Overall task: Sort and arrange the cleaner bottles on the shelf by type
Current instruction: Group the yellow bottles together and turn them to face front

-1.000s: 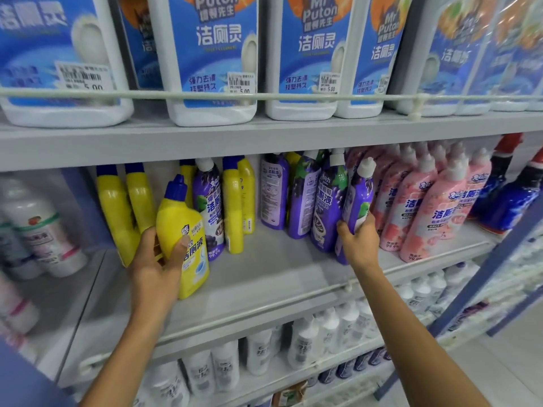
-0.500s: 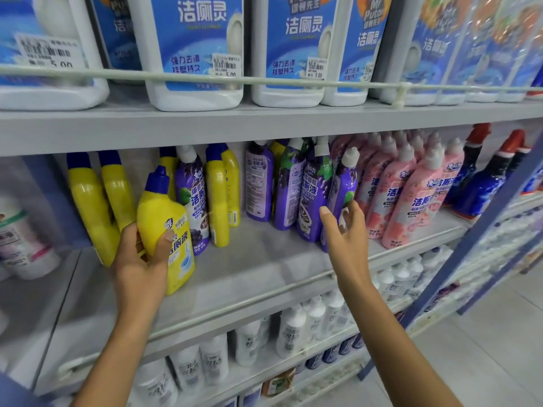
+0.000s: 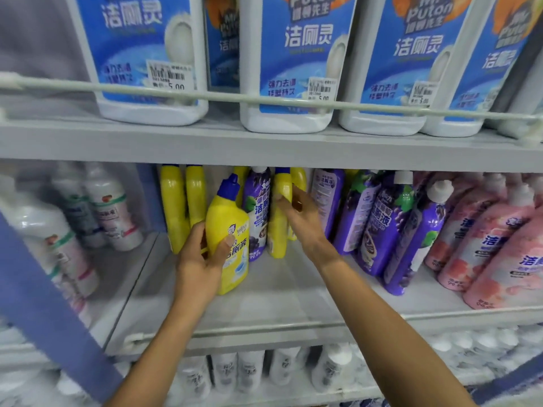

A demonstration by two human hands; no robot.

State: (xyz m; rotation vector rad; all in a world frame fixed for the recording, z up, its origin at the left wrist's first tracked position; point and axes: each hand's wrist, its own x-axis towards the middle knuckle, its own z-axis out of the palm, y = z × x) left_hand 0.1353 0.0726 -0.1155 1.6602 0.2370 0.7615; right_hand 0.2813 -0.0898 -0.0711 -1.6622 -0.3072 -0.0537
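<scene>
On the middle shelf (image 3: 288,301) my left hand (image 3: 202,259) grips a yellow bottle with a blue cap (image 3: 227,233) at the front. My right hand (image 3: 299,218) curls its fingers round a second yellow bottle (image 3: 279,218) standing further back. A purple bottle (image 3: 258,212) stands between these two. Two more yellow bottles (image 3: 182,204) stand behind my left hand. To the right are several purple bottles (image 3: 379,224), then several pink bottles (image 3: 487,245).
Big white jugs with blue labels (image 3: 293,63) fill the upper shelf behind a rail (image 3: 223,96). White bottles (image 3: 88,207) stand left of a blue divider. More white bottles (image 3: 249,371) line the lower shelf. A blue upright (image 3: 53,304) crosses the left foreground.
My right hand has left the purple bottles and moved left onto a yellow bottle at the back. My left hand keeps its hold on the front yellow bottle. The view shifted closer and left.
</scene>
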